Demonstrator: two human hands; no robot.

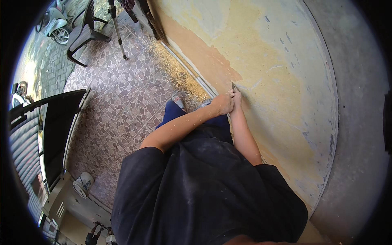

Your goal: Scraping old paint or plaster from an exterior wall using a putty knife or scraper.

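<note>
A scraper with a thin metal blade (234,86) meets the painted wall (260,55), close to the border between peeling yellow paint and a bare orange-tan patch (202,46). Both my hands are closed together at its handle, which they hide. My left hand (224,103) reaches across from the left, and my right hand (237,99) is pressed against it, nearer the wall. Pale flakes cling to my left forearm. Yellow paint chips (186,81) lie heaped on the floor along the foot of the wall.
Pale pipes or strips (183,64) run along the wall base. On the patterned tile floor (122,101) stand a plastic chair (87,33), a tripod leg (118,36) and a white bucket (83,184). A scooter (56,26) is parked outside; a dark gate (61,128) is at left.
</note>
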